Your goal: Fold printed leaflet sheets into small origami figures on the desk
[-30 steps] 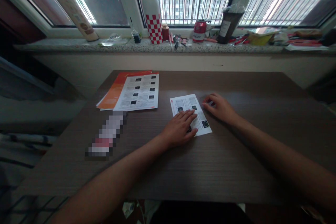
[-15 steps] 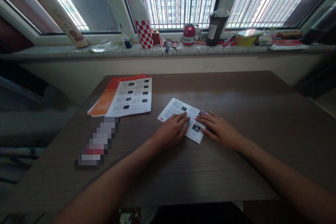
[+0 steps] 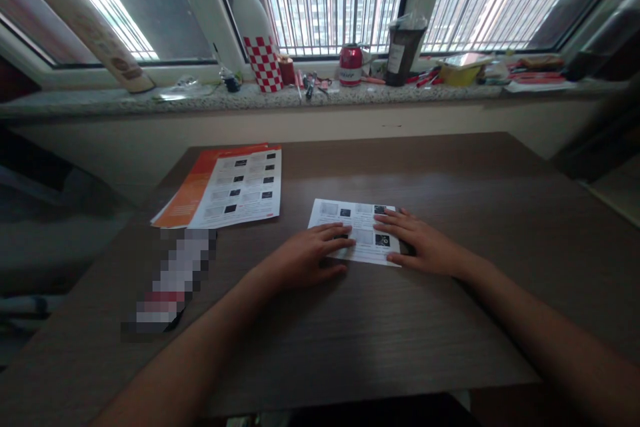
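Observation:
A folded printed sheet of paper (image 3: 364,237) lies flat on the dark wooden table (image 3: 320,333), its text and small dark pictures facing up. My left hand (image 3: 316,255) rests over its left part, fingers stretched out and the thumb lying below the near edge. On the right end of the sheet lies my right hand (image 3: 423,240), palm down with fingers spread. Neither hand grips the paper. Both cover part of its print.
A stack of printed sheets (image 3: 240,190) with orange pages beneath lies at the table's back left. Nearer is a pixelated oblong thing (image 3: 173,280). On the windowsill stand a checkered bottle (image 3: 263,60), a red can (image 3: 351,65), a dark cup (image 3: 404,53) and a yellow container (image 3: 459,73).
The folded sheet has turned counterclockwise, its long edges now running nearly left to right. My left hand has shifted left, and its thumb has spread away. The view has moved slightly.

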`<state>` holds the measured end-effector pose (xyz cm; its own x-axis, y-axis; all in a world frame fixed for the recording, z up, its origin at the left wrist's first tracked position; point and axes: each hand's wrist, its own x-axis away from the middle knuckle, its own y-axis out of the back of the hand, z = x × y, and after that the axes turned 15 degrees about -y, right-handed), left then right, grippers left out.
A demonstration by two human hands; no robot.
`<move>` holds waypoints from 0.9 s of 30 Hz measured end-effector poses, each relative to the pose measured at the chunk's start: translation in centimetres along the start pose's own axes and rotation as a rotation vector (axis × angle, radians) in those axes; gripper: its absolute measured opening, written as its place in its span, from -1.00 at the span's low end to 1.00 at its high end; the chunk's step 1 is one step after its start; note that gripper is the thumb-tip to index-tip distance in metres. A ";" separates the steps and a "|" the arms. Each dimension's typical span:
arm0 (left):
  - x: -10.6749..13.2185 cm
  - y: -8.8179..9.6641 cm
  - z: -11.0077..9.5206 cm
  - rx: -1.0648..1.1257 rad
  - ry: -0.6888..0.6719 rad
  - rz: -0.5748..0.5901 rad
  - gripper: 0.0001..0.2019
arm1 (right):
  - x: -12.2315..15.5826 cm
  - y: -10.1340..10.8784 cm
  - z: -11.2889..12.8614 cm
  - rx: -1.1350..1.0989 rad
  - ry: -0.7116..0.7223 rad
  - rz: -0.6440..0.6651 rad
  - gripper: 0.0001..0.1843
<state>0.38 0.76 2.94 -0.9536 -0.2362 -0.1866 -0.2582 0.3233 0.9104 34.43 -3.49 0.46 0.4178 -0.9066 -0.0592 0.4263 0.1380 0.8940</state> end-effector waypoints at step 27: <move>0.1 0.3 -0.4 -0.022 -0.041 -0.003 -0.45 | 0.6 0.4 -0.1 -0.065 -0.035 0.078 -0.30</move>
<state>0.25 0.47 3.30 -0.9586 -0.1992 -0.2036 -0.2579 0.3027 0.9175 34.87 -3.95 0.74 0.4238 -0.9054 0.0256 0.4456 0.2330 0.8644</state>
